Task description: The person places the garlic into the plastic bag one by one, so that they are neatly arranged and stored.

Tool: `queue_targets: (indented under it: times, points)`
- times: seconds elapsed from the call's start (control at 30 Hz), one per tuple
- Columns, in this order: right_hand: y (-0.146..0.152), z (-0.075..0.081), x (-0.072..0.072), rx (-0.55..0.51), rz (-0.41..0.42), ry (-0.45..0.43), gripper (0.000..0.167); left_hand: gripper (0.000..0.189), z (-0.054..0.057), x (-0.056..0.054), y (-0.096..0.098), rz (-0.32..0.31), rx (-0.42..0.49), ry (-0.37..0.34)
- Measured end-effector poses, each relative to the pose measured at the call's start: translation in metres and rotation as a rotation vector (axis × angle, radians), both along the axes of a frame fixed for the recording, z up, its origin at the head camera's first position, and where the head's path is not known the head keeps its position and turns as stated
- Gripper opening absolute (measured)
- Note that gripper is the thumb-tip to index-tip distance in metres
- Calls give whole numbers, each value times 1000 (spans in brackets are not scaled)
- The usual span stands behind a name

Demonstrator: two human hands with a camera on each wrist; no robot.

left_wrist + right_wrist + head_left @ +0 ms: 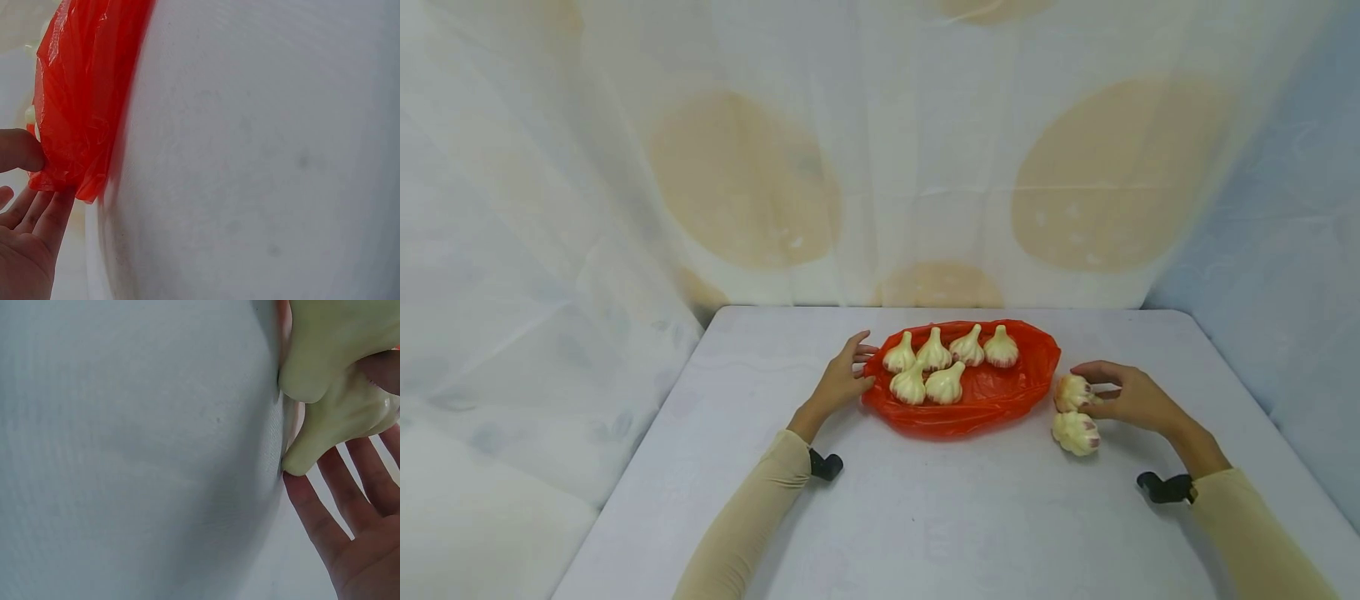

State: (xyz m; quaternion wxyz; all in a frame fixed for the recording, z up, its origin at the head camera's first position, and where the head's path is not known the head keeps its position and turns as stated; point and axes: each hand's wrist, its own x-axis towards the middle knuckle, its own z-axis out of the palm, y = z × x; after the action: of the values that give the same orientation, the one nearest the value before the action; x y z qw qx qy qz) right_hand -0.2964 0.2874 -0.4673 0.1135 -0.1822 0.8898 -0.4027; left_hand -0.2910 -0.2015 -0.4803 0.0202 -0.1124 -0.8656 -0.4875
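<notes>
A red plastic bag (958,421), its mouth spread wide, lies toward the far side of the table. Several garlic bulbs (934,352) sit inside it, mostly in its left and middle part. At the bag's left end my left hand (842,375) pinches the edge of the red plastic (81,106), thumb on one side and fingers on the other. Right of the bag, my right hand (1131,398) holds a garlic bulb (1070,392) between thumb and fingers (350,494). A second loose bulb (1077,433) lies right beside it, nearer to me.
The white table (955,517) ends at a far edge just behind the bag. A pale cloth with tan round patches (925,167) hangs behind it, and pale cloth sides rise at left and right. A black wrist camera (1165,487) sits at each wrist.
</notes>
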Motion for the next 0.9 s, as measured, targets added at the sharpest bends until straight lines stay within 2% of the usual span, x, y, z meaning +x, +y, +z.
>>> queue_targets:
  times: [0.43,0.9]
  points:
    - [-2,-1,1,26,-26,27,68,78,1,0,1,1,0,-15]
    - [-2,16,6,-32,-36,43,65,78,0,0,1,0,-3,-11]
